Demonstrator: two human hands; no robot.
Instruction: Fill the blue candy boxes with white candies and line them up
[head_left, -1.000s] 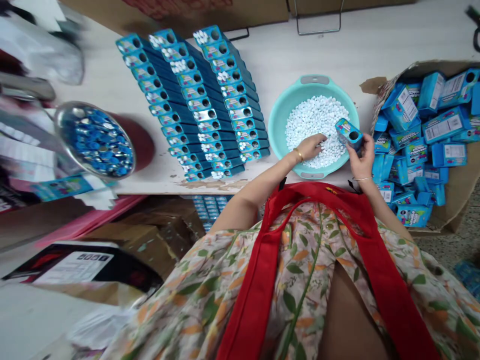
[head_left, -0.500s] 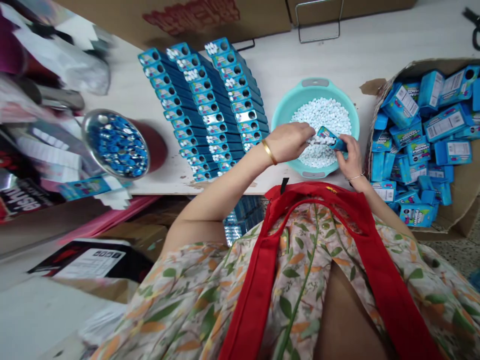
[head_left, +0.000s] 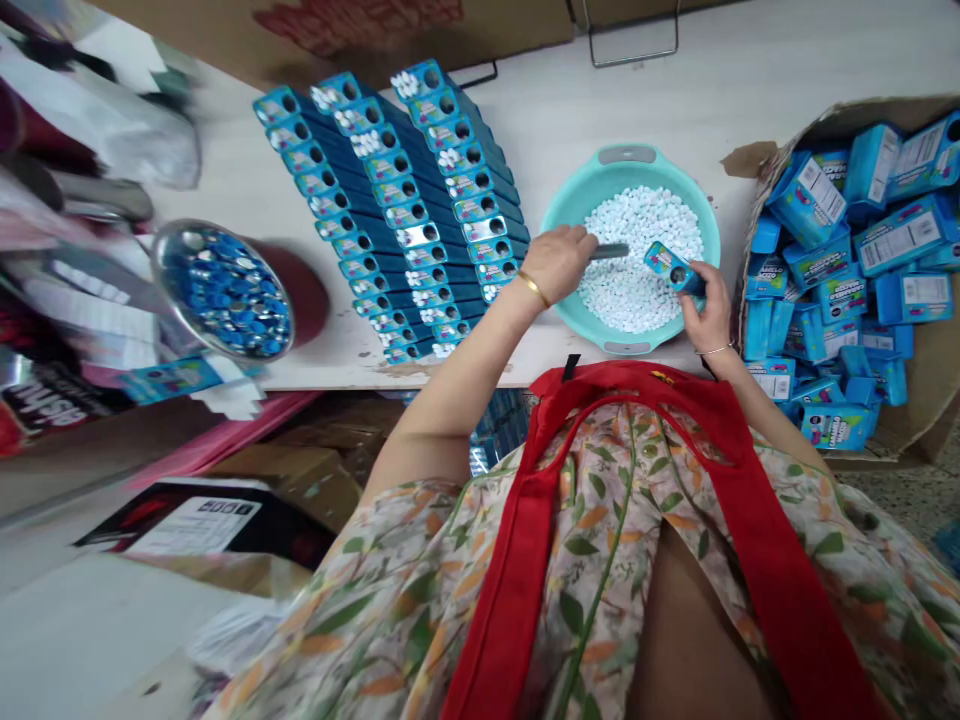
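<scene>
My left hand [head_left: 559,262] is closed over the left side of a teal basin [head_left: 628,160] full of small white candies [head_left: 637,235]. A short grey piece [head_left: 609,251], blurred, sticks out of its fingers toward the right. My right hand [head_left: 706,315] grips a small blue box [head_left: 670,268] with a round hole in its end, tilted over the basin's right side. A small gap separates the grey piece from the box.
Three long rows of blue boxes [head_left: 409,205], several showing white candies at their holes, lie left of the basin. A metal bowl of blue caps [head_left: 221,290] stands further left. A cardboard carton [head_left: 780,150] of loose blue boxes is at the right. The table edge [head_left: 450,370] is near my body.
My left hand lifted from the candies, met the box held by my right hand half a second ago, and has now drawn back left. The box has tilted slightly.
</scene>
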